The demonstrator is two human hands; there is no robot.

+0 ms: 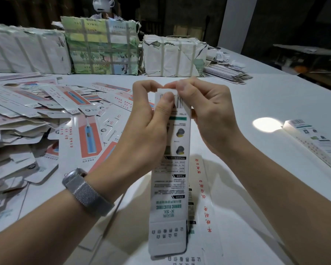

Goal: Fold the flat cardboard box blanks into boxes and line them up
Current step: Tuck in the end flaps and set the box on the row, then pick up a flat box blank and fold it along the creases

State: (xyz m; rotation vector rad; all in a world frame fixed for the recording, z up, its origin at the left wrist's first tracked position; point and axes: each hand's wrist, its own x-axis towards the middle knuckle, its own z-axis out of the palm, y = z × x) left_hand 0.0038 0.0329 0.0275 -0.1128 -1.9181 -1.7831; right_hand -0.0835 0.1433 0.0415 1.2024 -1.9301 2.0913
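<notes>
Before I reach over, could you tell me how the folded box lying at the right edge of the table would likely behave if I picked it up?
The folded box is long, narrow and made of thin printed card, so it is probably very light. Being hollow, it may crush or dent under a firm squeeze. It lies flat on the table, so it should slide rather than roll if pushed.

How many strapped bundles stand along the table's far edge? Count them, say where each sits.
3: a white bundle at far left, a green printed bundle in the middle, a smaller white bundle right of it. More may be hidden behind them.
</notes>
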